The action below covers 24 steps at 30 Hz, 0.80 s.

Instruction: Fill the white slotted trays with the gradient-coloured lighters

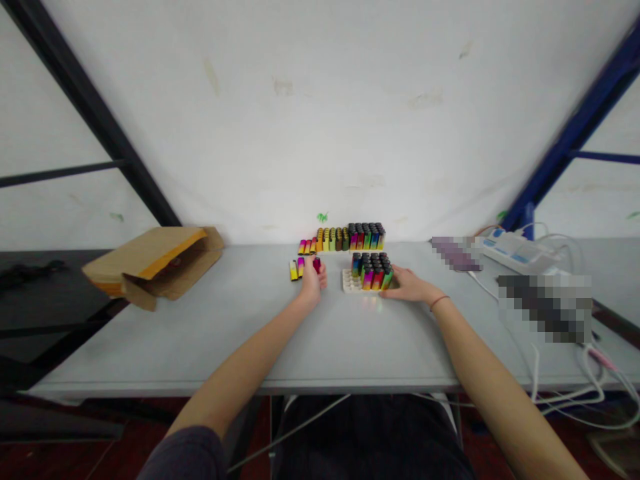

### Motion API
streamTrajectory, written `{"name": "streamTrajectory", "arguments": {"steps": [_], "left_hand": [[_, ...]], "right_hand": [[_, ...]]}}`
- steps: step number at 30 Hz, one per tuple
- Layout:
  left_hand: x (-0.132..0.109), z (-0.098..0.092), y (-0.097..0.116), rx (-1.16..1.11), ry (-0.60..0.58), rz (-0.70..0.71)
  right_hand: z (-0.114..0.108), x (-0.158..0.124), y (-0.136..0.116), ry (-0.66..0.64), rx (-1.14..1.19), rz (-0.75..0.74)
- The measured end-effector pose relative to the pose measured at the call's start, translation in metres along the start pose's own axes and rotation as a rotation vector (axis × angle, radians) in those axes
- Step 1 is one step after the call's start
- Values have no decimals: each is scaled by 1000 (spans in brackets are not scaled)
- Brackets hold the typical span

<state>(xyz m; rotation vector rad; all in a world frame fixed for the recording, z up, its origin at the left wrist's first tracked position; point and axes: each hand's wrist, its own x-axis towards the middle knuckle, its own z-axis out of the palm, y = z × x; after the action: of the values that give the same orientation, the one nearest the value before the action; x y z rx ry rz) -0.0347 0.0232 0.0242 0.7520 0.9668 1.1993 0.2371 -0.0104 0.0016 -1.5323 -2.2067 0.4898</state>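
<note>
My left hand is closed around a magenta lighter, just left of a white holder with round holes. Several black-topped, rainbow-coloured lighters stand upright in that holder, and holes show at its left end. At the holder's right end, my right hand grips it, with the thumb along the front and the fingers behind. Beside my left hand lie loose lighters, among them a yellow one. Pink-and-yellow lighters lie farther back.
Along the wall stand a full block of black-topped lighters and a row of yellow-topped ones. An open cardboard box sits at the left. On the right are a power strip, white cables and blurred-out devices.
</note>
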Motion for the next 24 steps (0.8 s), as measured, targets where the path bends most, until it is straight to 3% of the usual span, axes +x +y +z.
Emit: {"name": "streamTrajectory", "arguments": {"steps": [5,11,13,19,21,24], "left_hand": [[0,-2,0,-32,20,23],[3,1,-3,18,-82,100],[3,2,-7,132,-125,217],[-4,1,-16,734,-211,768],[-4,0,-17,852,-248,855],[-3,-2,-21,908,-324,848]], "right_hand": [[0,1,1,-9,-4,0],[-2,0,-2,-17,-14,3],[-2,-1,-3,-20,-17,-1],[-2,-1,-6,-8,-11,10],[-2,-1,-6,-2,-4,12],[-2,-2,-5,8,9,3]]}}
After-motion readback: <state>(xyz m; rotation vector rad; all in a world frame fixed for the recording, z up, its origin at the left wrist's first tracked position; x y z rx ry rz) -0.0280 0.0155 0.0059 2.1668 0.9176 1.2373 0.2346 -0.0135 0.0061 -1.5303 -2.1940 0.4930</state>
